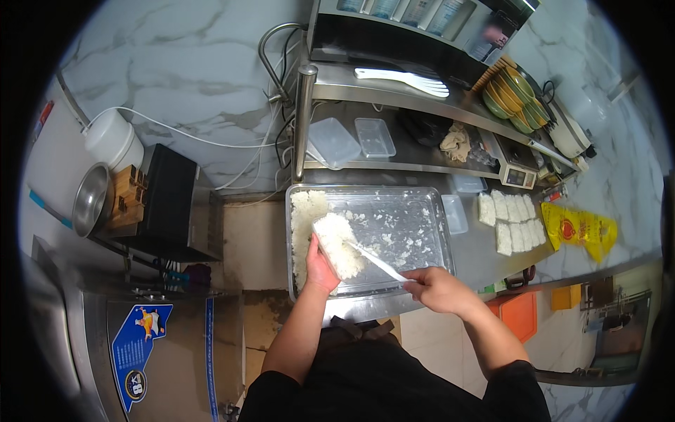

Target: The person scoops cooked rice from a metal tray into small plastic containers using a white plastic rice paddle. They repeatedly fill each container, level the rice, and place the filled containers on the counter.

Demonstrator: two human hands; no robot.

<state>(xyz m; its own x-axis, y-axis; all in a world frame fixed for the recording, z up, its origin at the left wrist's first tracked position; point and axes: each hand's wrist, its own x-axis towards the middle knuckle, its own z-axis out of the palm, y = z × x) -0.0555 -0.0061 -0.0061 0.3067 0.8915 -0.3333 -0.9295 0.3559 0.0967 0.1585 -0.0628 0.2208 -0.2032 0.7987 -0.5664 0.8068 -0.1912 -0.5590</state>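
Observation:
My left hand (321, 269) grips a rectangular plastic container (328, 258) heaped with white rice (337, 240), tilted above a metal tray. Between the fingers of my right hand (433, 287) is the handle of a white plastic utensil (381, 264), whose far end reaches into that rice and is partly hidden by it. Below both hands lies the metal tray (377, 211). A thick band of rice (306, 208) lines its left side, and loose grains are scattered over the rest.
Blocks of pressed rice (511, 208) sit right of the tray, beside a yellow bag (579, 230). On the shelf behind are clear containers (375, 138) and a digital scale (518, 176). A white slotted spatula (403, 79) lies higher up, near stacked bowls (509, 97).

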